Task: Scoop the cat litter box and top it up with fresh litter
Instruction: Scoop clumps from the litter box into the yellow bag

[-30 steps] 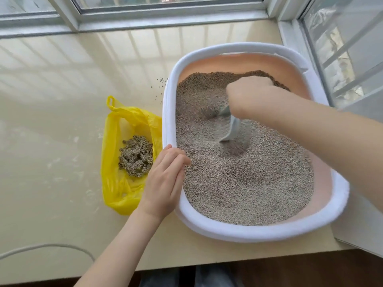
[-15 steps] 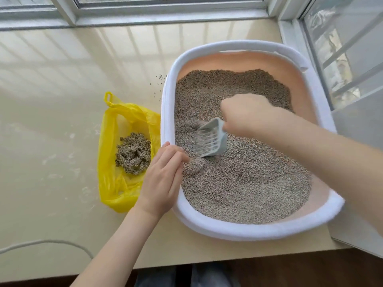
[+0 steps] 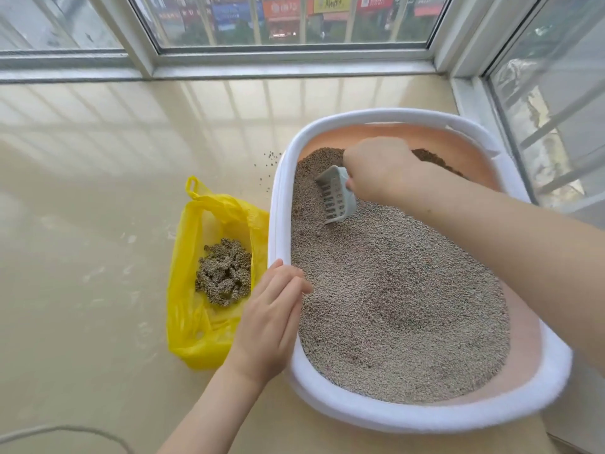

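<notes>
A white-rimmed, peach-walled litter box (image 3: 330, 407) holds grey-brown litter (image 3: 393, 306). My right hand (image 3: 376, 168) grips the handle of a grey slotted scoop (image 3: 335, 196), tilted with its tip in the litter at the box's far left. My left hand (image 3: 271, 319) rests on the box's left rim with fingers straight and together. Beside the box lies an open yellow plastic bag (image 3: 190, 322) with a pile of clumped litter (image 3: 224, 271) inside it.
The box sits on a glossy beige sill (image 3: 98, 224) in a window corner, with window frames (image 3: 294, 65) behind and to the right. A few stray litter grains (image 3: 270, 158) lie left of the box. A thin grey cable (image 3: 59, 430) curves at the lower left.
My right hand has carried the scoop from the near-left part of the litter back to the far left. The camera has tilted upward. My left hand stays on the rim.
</notes>
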A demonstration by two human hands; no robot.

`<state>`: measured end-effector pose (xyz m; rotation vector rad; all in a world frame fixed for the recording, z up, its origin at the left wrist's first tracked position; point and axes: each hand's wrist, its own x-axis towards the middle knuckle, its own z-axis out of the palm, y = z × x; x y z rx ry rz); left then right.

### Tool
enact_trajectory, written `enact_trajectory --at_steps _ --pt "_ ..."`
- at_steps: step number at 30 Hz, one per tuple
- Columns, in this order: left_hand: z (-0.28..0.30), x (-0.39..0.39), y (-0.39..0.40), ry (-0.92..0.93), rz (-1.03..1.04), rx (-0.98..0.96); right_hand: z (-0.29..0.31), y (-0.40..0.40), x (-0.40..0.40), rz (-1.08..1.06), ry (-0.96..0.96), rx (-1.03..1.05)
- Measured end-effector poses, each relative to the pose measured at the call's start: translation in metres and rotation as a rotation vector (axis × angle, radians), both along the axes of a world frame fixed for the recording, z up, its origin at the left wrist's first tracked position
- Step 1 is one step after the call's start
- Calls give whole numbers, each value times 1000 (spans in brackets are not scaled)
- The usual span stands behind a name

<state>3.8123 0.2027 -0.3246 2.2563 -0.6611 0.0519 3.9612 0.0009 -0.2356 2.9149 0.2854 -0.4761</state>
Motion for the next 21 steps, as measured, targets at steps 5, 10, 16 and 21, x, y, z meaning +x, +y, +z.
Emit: enact_trajectory --at_steps 5,10,16,21 --pt "2 -1 -1 21 7 3 -33 -5 -4 -178 87 387" --pt "2 1 0 28 -11 1 -58 -38 -33 -490 292 918" --pt "3 3 2 27 -47 25 -68 -55 -71 -656 276 1096" --pt "2 3 2 38 -46 25 -37 -81 -79 -600 190 857"
